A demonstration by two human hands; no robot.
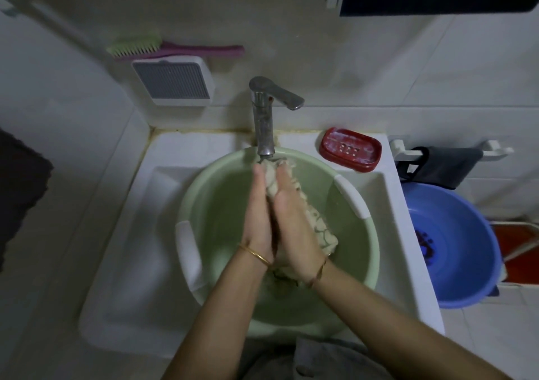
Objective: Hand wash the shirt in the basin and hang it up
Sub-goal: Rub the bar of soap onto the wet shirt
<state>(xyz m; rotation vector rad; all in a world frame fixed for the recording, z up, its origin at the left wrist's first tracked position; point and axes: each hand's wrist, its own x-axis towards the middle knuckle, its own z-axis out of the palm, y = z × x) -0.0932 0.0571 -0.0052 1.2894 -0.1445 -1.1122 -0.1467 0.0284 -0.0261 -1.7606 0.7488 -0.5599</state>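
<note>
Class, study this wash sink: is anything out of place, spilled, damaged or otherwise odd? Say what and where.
Nothing is spilled or broken. The main blemish is brownish grime along the seam where the sink meets the wall, beside the tap. The red soap dish is smeared with white residue.

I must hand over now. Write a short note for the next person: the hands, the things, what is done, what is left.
Left hand and right hand: fingers straight, pressing the shirt between the palms.
Shirt: bunched, held over the basin, its top end just under the tap.
Done: washing is under way.
Left: finish washing, wring, hang it up.
</note>
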